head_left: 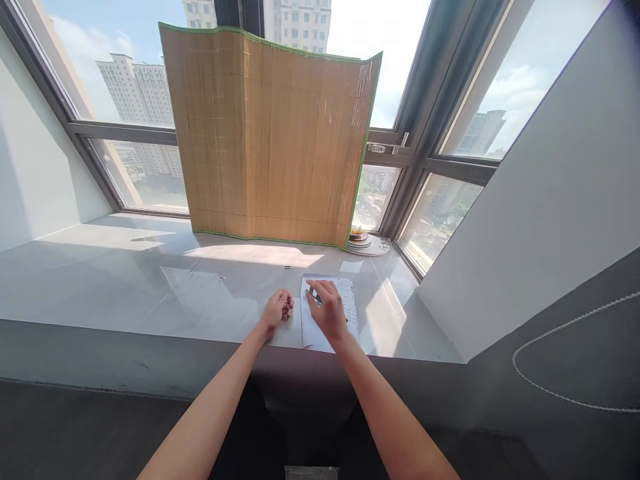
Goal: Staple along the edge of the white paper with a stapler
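White paper [311, 331] lies on the sill [215, 307], and here's my right hand [327, 310] over it, thumb and fingers curved, slightly apart; whether they pinch anything, I can't tell. Beside the paper, my left hand [277, 311] curls inward, any hold hidden.

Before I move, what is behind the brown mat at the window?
Past the edges of the brown mat, the window frame and pale buildings outside show. Flat round items sit stacked by its lower right corner. Whatever is directly behind the mat is covered.
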`<state>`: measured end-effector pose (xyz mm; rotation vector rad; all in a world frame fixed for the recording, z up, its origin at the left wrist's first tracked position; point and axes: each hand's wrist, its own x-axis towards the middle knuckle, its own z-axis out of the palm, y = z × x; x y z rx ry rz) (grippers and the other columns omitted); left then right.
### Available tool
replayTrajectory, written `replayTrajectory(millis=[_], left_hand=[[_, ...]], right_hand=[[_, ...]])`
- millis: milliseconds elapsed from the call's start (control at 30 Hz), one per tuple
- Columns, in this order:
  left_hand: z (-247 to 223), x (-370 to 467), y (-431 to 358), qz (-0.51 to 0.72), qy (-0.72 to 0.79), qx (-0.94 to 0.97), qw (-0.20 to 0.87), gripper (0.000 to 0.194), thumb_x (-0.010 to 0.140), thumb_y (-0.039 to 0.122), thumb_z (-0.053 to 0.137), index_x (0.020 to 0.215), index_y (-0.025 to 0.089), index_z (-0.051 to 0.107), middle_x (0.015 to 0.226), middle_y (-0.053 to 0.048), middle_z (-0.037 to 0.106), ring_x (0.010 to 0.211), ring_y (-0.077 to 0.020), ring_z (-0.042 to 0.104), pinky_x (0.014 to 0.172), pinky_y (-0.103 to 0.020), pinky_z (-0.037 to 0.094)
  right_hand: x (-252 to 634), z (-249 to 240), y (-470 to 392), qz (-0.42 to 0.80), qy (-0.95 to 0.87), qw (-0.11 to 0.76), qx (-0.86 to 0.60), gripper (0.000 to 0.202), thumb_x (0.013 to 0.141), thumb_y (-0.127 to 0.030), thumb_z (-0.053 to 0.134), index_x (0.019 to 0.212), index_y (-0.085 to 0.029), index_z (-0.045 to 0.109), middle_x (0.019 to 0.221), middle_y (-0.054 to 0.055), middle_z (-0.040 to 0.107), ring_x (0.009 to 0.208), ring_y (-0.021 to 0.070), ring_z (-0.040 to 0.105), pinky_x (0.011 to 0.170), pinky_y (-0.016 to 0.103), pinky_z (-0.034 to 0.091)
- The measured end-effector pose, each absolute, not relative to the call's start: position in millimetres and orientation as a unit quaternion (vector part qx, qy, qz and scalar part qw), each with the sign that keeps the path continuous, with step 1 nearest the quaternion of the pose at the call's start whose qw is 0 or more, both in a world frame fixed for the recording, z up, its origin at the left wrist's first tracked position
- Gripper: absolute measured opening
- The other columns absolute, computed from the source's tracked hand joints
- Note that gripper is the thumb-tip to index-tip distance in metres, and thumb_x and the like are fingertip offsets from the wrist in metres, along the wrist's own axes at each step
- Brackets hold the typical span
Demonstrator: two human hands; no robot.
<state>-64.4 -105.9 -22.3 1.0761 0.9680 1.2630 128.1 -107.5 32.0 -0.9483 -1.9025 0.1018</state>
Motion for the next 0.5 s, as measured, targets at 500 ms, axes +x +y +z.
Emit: replayTrajectory(millis=[500], left_hand=[[-20, -64, -101, 0.474, 0.438, 0.524, 0.556, 0.048, 0.092, 0.063, 0.064, 0.076, 0.022, 0.043, 0.064, 0.008, 0.033, 0.048, -0.0063, 0.022, 0.046, -0.021, 0.014]], right_hand=[[286, -33, 54, 0.114, -0.58, 0.425, -0.686, 0.037, 0.08, -0.031, 0.074, 0.114, -0.015, 0.069, 0.109, 0.021, 0.076, 0.103, 0.034, 0.07, 0.09, 0.043, 0.051]])
